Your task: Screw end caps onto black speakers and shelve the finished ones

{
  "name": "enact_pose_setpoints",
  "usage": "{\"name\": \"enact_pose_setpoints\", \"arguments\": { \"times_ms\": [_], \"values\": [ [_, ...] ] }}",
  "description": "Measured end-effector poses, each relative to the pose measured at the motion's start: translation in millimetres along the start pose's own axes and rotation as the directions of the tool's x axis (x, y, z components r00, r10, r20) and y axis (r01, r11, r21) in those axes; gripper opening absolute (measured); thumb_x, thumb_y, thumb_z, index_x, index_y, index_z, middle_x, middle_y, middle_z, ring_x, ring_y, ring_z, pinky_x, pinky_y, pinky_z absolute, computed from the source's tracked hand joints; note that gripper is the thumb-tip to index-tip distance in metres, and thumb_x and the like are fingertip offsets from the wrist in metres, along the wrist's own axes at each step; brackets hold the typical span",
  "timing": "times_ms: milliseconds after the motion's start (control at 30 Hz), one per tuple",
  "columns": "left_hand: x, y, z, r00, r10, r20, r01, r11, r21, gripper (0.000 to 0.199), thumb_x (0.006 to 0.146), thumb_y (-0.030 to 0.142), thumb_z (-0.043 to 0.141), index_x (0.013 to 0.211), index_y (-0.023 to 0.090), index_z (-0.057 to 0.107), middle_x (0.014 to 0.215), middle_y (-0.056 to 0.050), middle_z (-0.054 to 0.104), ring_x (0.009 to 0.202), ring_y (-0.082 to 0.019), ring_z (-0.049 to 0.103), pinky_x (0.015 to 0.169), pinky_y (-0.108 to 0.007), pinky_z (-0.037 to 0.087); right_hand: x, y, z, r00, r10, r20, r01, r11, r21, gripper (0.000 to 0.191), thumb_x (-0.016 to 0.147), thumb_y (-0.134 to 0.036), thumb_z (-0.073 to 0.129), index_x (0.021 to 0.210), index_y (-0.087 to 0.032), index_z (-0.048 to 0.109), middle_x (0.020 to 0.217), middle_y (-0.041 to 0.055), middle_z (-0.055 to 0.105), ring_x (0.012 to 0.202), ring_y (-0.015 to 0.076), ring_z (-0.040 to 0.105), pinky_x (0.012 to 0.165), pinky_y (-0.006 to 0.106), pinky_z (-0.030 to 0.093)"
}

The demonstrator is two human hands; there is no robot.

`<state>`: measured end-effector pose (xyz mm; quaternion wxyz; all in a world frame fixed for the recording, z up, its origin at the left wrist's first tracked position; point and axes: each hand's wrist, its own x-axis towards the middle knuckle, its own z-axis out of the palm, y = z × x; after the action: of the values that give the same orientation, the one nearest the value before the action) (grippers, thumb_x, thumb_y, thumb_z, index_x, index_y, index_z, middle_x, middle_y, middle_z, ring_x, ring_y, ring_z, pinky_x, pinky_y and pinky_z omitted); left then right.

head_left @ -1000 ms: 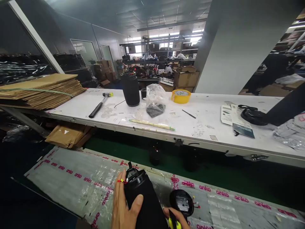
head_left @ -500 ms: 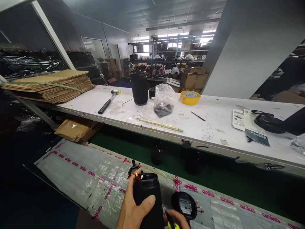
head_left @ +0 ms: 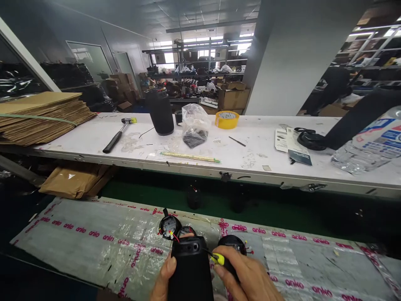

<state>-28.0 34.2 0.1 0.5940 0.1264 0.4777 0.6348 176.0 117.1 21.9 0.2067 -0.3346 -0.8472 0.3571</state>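
A black cylindrical speaker body (head_left: pixel 190 271) stands upright at the bottom centre, its top panel facing me. My left hand (head_left: pixel 163 279) grips its left side, thumb on the front edge. In my right hand (head_left: pixel 244 271) is a screwdriver with a yellow and black handle (head_left: pixel 218 259); its thin shaft points at the upper right of the body. Just behind the body, a round black part with red and white wires (head_left: pixel 170 227) lies on the lower surface. Another round black part (head_left: pixel 232 243) is partly hidden behind my right hand.
The lower surface (head_left: pixel 94 251) has pink-printed tape. On the white shelf (head_left: pixel 263 146) are a hammer (head_left: pixel 117 136), another black cylinder (head_left: pixel 161 113), a plastic bag (head_left: pixel 194 125), yellow tape (head_left: pixel 227 120) and a bottle (head_left: pixel 372 142). Cardboard sheets (head_left: pixel 40 117) are stacked left.
The view has shifted right. My right hand has risen with the screwdriver to the top of the body. The body has turned, showing its top panel, and my left hand sits lower on its side.
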Motion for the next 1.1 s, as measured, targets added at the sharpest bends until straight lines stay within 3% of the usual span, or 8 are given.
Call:
{"name": "enact_pose_setpoints", "arguments": {
  "times_ms": [167, 233, 300, 400, 600, 800, 933, 1100],
  "values": [
    [5, 2, 4.5, 0.999, -0.040, -0.004, 0.040, 0.998, 0.058, 0.058, 0.096, 0.064, 0.063, 0.130, 0.017, 0.068, 0.121, -0.012, 0.077, 0.111, -0.031, 0.073, 0.103, -0.055, 0.056, 3, 5, -15, 0.987, -0.080, 0.142, 0.117, 0.953, -0.281, 0.027, 0.101, -0.017, 0.061, 0.123, -0.031, 0.058, 0.106, -0.0030, 0.076, 0.091, 0.0220, 0.077, 0.071, 0.033, 0.057],
    [8, 3, 4.5, 0.999, -0.049, -0.002, 0.049, 0.996, 0.071, 0.062, 0.090, 0.065, 0.069, 0.130, 0.017, 0.070, 0.121, -0.012, 0.078, 0.115, -0.036, 0.072, 0.106, -0.054, 0.055, 5, 3, -19, 0.981, -0.088, 0.174, 0.151, 0.906, -0.395, 0.025, 0.098, -0.016, 0.066, 0.118, -0.029, 0.059, 0.099, -0.0020, 0.074, 0.086, 0.0247, 0.077, 0.065, 0.035, 0.054],
    [8, 3, 4.0, 0.999, -0.050, 0.005, 0.049, 0.996, 0.072, 0.072, 0.075, 0.064, 0.081, 0.130, 0.017, 0.072, 0.121, -0.012, 0.079, 0.122, -0.043, 0.069, 0.109, -0.053, 0.053, 6, 0, -22, 0.975, -0.108, 0.194, 0.188, 0.866, -0.464, 0.025, 0.096, -0.018, 0.071, 0.115, -0.028, 0.059, 0.095, -0.0017, 0.072, 0.080, 0.0254, 0.076, 0.061, 0.035, 0.051],
    [2, 2, 3.0, 0.997, -0.070, 0.043, 0.068, 0.997, 0.034, 0.086, 0.064, 0.060, 0.086, 0.139, 0.021, 0.068, 0.126, -0.012, 0.078, 0.126, -0.047, 0.066, 0.109, -0.053, 0.052, 9, -5, -28, 0.963, -0.146, 0.228, 0.243, 0.835, -0.493, 0.029, 0.092, -0.019, 0.077, 0.113, -0.027, 0.058, 0.091, -0.0025, 0.070, 0.075, 0.0240, 0.073, 0.058, 0.035, 0.047],
    [-17, 6, 3.4, 0.980, -0.183, 0.075, 0.177, 0.981, 0.083, 0.077, 0.080, 0.057, 0.073, 0.151, 0.031, 0.055, 0.131, -0.011, 0.074, 0.123, -0.044, 0.068, 0.101, -0.055, 0.055, 13, -6, -37, 0.942, -0.228, 0.246, 0.328, 0.781, -0.532, 0.030, 0.091, -0.022, 0.079, 0.107, -0.025, 0.054, 0.087, -0.0023, 0.069, 0.069, 0.0218, 0.069, 0.055, 0.035, 0.038],
    [-12, 14, 8.4, 0.984, -0.088, 0.156, 0.054, 0.976, 0.209, 0.092, 0.076, 0.052, 0.081, 0.157, 0.028, 0.045, 0.137, -0.013, 0.070, 0.125, -0.041, 0.066, 0.109, -0.052, 0.048, 9, -3, -37, 0.928, -0.257, 0.271, 0.370, 0.730, -0.575, 0.026, 0.093, -0.018, 0.069, 0.108, -0.024, 0.049, 0.085, -0.0014, 0.066, 0.066, 0.0201, 0.065, 0.053, 0.036, 0.030],
    [-11, 19, 11.9, 0.973, -0.105, 0.205, 0.042, 0.956, 0.290, 0.099, 0.068, 0.050, 0.089, 0.154, 0.026, 0.047, 0.134, -0.013, 0.071, 0.123, -0.041, 0.066, 0.105, -0.049, 0.050, 7, 0, -39, 0.917, -0.274, 0.290, 0.395, 0.719, -0.571, 0.021, 0.094, -0.013, 0.061, 0.105, -0.024, 0.047, 0.086, -0.0004, 0.066, 0.068, 0.0175, 0.063, 0.053, 0.035, 0.028],
    [-13, 17, 15.4, 0.986, -0.090, 0.142, 0.043, 0.951, 0.305, 0.097, 0.068, 0.050, 0.090, 0.151, 0.026, 0.048, 0.132, -0.014, 0.073, 0.127, -0.042, 0.065, 0.107, -0.049, 0.050, 4, 1, -39, 0.903, -0.228, 0.363, 0.413, 0.691, -0.593, 0.030, 0.085, -0.010, 0.068, 0.105, -0.024, 0.049, 0.084, 0.0002, 0.065, 0.064, 0.0202, 0.062, 0.051, 0.038, 0.023]
  ]
}}
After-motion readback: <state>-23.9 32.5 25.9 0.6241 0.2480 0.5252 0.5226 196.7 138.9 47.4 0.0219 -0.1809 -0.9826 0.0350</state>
